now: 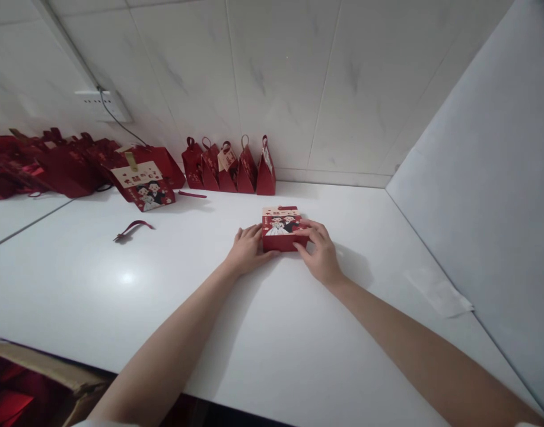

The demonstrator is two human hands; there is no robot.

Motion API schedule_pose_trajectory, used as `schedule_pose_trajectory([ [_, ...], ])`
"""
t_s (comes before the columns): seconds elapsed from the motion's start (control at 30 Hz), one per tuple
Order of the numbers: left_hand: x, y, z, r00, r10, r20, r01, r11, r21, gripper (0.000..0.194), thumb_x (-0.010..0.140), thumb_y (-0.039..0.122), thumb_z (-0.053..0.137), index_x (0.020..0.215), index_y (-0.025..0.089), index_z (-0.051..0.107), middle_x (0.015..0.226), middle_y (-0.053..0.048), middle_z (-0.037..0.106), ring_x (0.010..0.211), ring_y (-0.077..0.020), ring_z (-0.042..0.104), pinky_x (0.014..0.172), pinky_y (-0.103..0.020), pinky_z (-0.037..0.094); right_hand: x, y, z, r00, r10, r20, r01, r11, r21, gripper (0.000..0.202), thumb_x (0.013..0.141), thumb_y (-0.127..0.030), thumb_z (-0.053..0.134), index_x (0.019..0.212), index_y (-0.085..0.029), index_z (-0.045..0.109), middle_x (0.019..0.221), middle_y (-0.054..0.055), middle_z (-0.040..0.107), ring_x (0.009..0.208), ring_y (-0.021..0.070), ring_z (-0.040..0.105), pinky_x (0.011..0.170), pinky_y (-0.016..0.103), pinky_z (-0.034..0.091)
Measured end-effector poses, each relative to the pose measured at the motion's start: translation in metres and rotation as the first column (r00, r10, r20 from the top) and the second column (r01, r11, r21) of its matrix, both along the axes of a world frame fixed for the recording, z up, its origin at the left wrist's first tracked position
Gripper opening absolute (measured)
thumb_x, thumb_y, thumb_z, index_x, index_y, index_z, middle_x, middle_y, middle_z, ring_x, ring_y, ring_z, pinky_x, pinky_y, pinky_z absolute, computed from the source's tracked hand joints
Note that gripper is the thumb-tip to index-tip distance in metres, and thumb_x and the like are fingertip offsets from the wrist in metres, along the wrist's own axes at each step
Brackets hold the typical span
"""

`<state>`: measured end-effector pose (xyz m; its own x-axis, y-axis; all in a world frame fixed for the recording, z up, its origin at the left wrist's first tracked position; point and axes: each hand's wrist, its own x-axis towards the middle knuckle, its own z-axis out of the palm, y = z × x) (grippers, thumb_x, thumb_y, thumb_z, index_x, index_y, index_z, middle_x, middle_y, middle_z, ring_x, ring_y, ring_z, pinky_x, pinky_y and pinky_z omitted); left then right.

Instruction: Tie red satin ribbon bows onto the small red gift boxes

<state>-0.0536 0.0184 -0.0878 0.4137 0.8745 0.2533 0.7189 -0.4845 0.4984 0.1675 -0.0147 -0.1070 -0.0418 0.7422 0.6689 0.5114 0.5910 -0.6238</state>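
Note:
A red gift box (pixel 284 242) printed with a cartoon couple sits on the white table in front of me, its cream top flap carrying a small red piece at the back edge. My left hand (pixel 249 250) presses against the box's left side, thumb along the lower front edge. Gripping the right side is my right hand (pixel 320 252), its thumb on the front and its fingers over the printed face. Both hands are closed on the box, and its right side is partly hidden by fingers.
Several red boxes with loop handles (pixel 266 172) line the tiled wall. Further left stand more red boxes, one with a couple print (pixel 153 193). Two loose red straps, one nearer (pixel 136 225), lie on the table (pixel 272 332). A cardboard carton (pixel 44 365) is below left; a white panel (pixel 485 196) rises right.

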Motion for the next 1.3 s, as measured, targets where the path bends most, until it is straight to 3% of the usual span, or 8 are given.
schedule_pose_trajectory([
  [0.17,0.005,-0.008,0.011,0.965,-0.087,0.246,0.046,0.985,0.168,0.06,0.082,0.038,0.068,0.138,0.027,0.05,0.136,-0.01,0.053,0.121,-0.0264,0.056,0.101,-0.039,0.048,-0.001,0.0,-0.002,1.0,0.017,-0.026,-0.018,0.999,-0.034,0.006,0.086,-0.019,0.06,0.084,-0.025,0.061,0.127,0.009,0.055,0.124,0.0279,0.052,0.107,0.05,0.043],
  [0.4,0.016,-0.024,0.02,0.915,-0.247,0.318,0.147,0.94,0.307,0.07,0.084,0.036,0.069,0.146,0.029,0.038,0.14,-0.01,0.055,0.121,-0.0265,0.057,0.1,-0.041,0.05,-0.002,-0.004,0.004,0.975,0.206,-0.086,-0.217,0.962,-0.163,0.035,0.09,-0.042,0.06,0.122,-0.027,0.057,0.123,0.01,0.056,0.112,0.0268,0.059,0.096,0.044,0.053],
  [0.57,0.013,-0.023,0.019,0.848,-0.255,0.465,0.211,0.967,0.146,0.045,0.092,0.044,0.055,0.13,0.021,0.055,0.125,-0.011,0.065,0.11,-0.0252,0.063,0.094,-0.039,0.052,0.0,-0.004,0.001,0.97,0.187,-0.154,-0.213,0.961,-0.177,0.03,0.095,-0.043,0.051,0.117,-0.025,0.06,0.119,0.01,0.055,0.104,0.0242,0.06,0.082,0.039,0.058],
  [0.7,0.015,-0.018,0.018,0.771,-0.017,0.636,0.154,0.975,-0.16,0.058,0.091,0.068,0.037,0.107,0.017,0.06,0.108,-0.011,0.07,0.099,-0.0256,0.066,0.087,-0.04,0.052,-0.002,-0.004,-0.002,0.98,0.178,-0.094,-0.191,0.969,-0.157,0.024,0.092,-0.042,0.058,0.108,-0.025,0.06,0.122,0.009,0.054,0.101,0.023,0.061,0.083,0.04,0.059],
  [0.8,0.02,-0.017,0.022,0.663,0.209,0.719,0.202,0.875,-0.441,0.071,0.089,0.075,0.025,0.106,0.016,0.061,0.106,-0.012,0.071,0.099,-0.0279,0.067,0.088,-0.043,0.051,-0.004,-0.006,-0.003,0.981,0.187,-0.05,-0.193,0.968,-0.16,0.027,0.09,-0.04,0.062,0.113,-0.026,0.057,0.125,0.009,0.055,0.101,0.0229,0.062,0.081,0.04,0.059],
  [0.87,0.023,-0.019,0.027,0.643,0.219,0.734,0.289,0.818,-0.497,0.066,0.092,0.07,0.03,0.112,0.015,0.062,0.111,-0.012,0.071,0.107,-0.0297,0.065,0.095,-0.045,0.047,-0.003,-0.007,-0.002,0.977,0.211,-0.039,-0.215,0.962,-0.166,0.037,0.09,-0.041,0.061,0.123,-0.027,0.052,0.126,0.009,0.056,0.101,0.023,0.063,0.08,0.039,0.06],
  [1.07,0.026,-0.03,0.034,0.708,-0.01,0.706,0.335,0.885,-0.323,0.048,0.096,0.052,0.042,0.12,0.015,0.062,0.126,-0.012,0.064,0.118,-0.0303,0.057,0.105,-0.045,0.04,0.004,-0.01,0.004,0.943,0.332,0.019,-0.329,0.939,-0.099,0.047,0.095,-0.056,0.043,0.13,-0.025,0.049,0.138,0.012,0.051,0.115,0.0277,0.06,0.093,0.043,0.054],
  [1.3,0.016,-0.024,0.028,0.764,-0.224,0.605,0.32,0.946,-0.054,0.039,0.094,0.048,0.048,0.119,0.019,0.058,0.147,-0.012,0.045,0.133,-0.0313,0.045,0.111,-0.047,0.036,0.004,-0.013,0.008,0.963,0.215,0.161,-0.228,0.971,0.068,0.041,0.096,-0.045,0.046,0.129,-0.021,0.045,0.14,0.017,0.048,0.126,0.03,0.054,0.094,0.045,0.055],
])
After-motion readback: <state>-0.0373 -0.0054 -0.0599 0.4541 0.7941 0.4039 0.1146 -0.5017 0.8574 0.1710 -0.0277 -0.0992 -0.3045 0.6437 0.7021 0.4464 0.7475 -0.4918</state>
